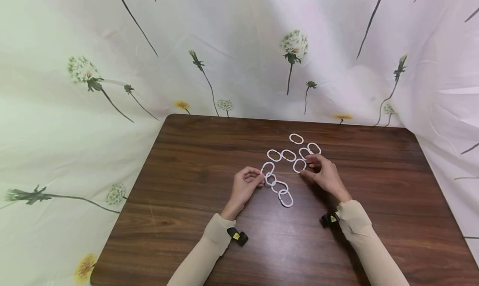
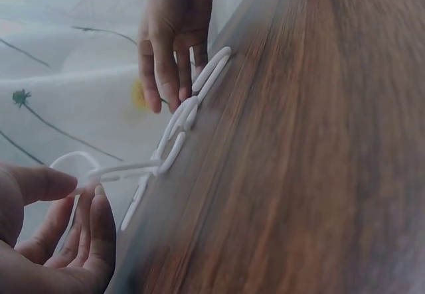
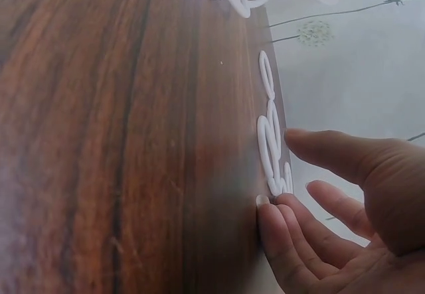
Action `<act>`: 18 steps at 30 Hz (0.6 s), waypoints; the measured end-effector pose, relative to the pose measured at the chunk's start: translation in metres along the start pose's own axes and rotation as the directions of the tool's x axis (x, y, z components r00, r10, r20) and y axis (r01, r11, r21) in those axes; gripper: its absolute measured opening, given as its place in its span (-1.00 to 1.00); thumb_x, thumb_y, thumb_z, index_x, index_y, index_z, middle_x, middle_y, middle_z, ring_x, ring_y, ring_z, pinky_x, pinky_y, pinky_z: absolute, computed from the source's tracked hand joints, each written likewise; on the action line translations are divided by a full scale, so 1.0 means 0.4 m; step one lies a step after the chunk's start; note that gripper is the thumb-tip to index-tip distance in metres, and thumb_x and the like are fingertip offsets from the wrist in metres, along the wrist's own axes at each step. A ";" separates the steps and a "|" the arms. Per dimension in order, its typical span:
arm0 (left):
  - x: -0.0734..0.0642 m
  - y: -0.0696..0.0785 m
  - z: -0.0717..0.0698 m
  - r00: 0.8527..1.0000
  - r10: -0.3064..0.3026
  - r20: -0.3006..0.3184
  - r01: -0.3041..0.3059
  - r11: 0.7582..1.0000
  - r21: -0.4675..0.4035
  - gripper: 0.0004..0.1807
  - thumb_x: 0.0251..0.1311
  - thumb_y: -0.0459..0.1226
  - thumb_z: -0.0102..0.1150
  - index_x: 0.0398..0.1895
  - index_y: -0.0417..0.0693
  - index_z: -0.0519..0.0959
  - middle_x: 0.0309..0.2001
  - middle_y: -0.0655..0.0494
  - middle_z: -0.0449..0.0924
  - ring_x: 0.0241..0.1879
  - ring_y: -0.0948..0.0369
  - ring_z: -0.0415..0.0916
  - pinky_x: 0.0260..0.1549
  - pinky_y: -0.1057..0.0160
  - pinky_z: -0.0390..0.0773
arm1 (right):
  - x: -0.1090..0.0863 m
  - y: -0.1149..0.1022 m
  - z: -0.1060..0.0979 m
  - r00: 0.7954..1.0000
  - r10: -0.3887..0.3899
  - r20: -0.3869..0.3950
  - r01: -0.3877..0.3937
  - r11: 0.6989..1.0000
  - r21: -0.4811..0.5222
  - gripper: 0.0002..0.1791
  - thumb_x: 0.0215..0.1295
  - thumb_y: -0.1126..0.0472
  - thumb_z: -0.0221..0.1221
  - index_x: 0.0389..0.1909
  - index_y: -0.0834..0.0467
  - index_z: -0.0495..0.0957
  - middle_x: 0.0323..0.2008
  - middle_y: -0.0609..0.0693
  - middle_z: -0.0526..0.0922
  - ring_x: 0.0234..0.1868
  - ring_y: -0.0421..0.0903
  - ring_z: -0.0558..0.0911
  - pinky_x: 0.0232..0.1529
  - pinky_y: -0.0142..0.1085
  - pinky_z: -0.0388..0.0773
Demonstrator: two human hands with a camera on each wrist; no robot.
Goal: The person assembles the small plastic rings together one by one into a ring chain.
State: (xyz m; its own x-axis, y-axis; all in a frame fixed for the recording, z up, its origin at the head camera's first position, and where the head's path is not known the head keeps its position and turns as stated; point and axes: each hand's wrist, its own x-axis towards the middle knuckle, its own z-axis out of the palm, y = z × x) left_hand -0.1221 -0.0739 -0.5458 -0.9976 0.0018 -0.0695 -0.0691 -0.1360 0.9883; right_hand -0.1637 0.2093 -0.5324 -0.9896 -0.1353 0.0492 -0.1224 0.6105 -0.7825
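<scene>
Cream sleeves [image 1: 211, 238] reach up from the bottom of what I see, a black wrist strap [image 1: 329, 219] by each cuff. Beyond them, my left hand [image 1: 243, 189] pinches a chain of four white C-shaped links [image 1: 283, 191] near where its first two links meet. The thumb and fingers [image 2: 101, 224] come together on the thin rim there, and the other end of the chain trails back toward me over the wood-grain surface [image 1: 179, 203].

My right hand [image 1: 327, 176] is at a single white link [image 1: 294, 166], thumb and fingers parted, one at either side of it; whether they bear on the rim yet I cannot tell. Five more white links [image 1: 295, 134] lie just beyond, two of them touching or overlapping beside my fingertips, in front of the dandelion-printed cloth [image 1: 243, 28].

To handle this well, I would take the single link by its long sides, so the slot is left uncovered, and lift it without dragging its neighbours along. A light left pinch should hold the chain's end link raised and steady, with its rim presented to the slot. Pressing squarely, rather than twisting, would spare the thin plastic-looking rim.

As for writing, I can read none: no lettering shows on the links, and the straps' yellow patches [image 1: 236, 236] are too small to make out.
</scene>
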 end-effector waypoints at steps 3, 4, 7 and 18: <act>0.001 0.002 -0.005 1.000 -0.003 -0.004 0.003 1.000 0.015 -0.83 0.25 -0.56 0.31 -0.15 -0.53 0.57 -0.23 -0.50 0.68 -0.41 0.23 0.69 -0.34 0.31 0.82 | 0.008 0.000 0.005 1.000 -0.007 0.004 0.007 1.000 0.002 -0.39 0.15 0.28 0.53 0.21 0.31 0.55 0.08 0.30 0.72 0.04 0.22 0.74 0.16 0.04 0.70; 0.001 0.002 -0.006 1.000 -0.003 -0.002 0.003 1.000 0.019 -0.83 0.25 -0.56 0.31 -0.14 -0.52 0.58 -0.22 -0.50 0.68 -0.41 0.23 0.69 -0.33 0.31 0.83 | 0.010 0.000 0.007 1.000 -0.008 0.003 0.008 1.000 0.005 -0.38 0.14 0.28 0.54 0.20 0.32 0.55 0.08 0.31 0.72 0.04 0.23 0.73 0.16 0.06 0.70; 0.004 0.003 -0.006 1.000 -0.006 -0.001 0.006 1.000 0.029 -0.82 0.25 -0.55 0.32 -0.13 -0.52 0.58 -0.20 -0.52 0.67 -0.41 0.23 0.69 -0.32 0.29 0.83 | 0.016 0.000 0.011 1.000 -0.013 0.005 0.013 1.000 0.000 -0.37 0.12 0.29 0.55 0.20 0.32 0.55 0.07 0.31 0.72 0.04 0.23 0.72 0.18 0.09 0.68; 0.005 0.002 -0.004 1.000 -0.007 -0.001 0.007 1.000 0.014 -0.82 0.28 -0.54 0.30 -0.12 -0.52 0.57 -0.21 -0.53 0.67 -0.41 0.23 0.69 -0.35 0.35 0.81 | 0.029 -0.001 0.028 1.000 -0.027 -0.009 0.027 0.998 -0.049 -0.39 0.06 0.26 0.57 0.14 0.33 0.61 0.05 0.29 0.72 0.04 0.24 0.71 0.18 0.09 0.65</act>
State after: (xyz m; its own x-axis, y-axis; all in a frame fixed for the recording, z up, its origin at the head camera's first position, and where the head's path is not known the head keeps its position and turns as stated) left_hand -0.1240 -0.0754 -0.5454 -0.9971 0.0017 -0.0765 -0.0761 -0.1221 0.9896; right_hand -0.1742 0.1987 -0.5387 -0.9865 -0.1447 0.0764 -0.1525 0.6440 -0.7497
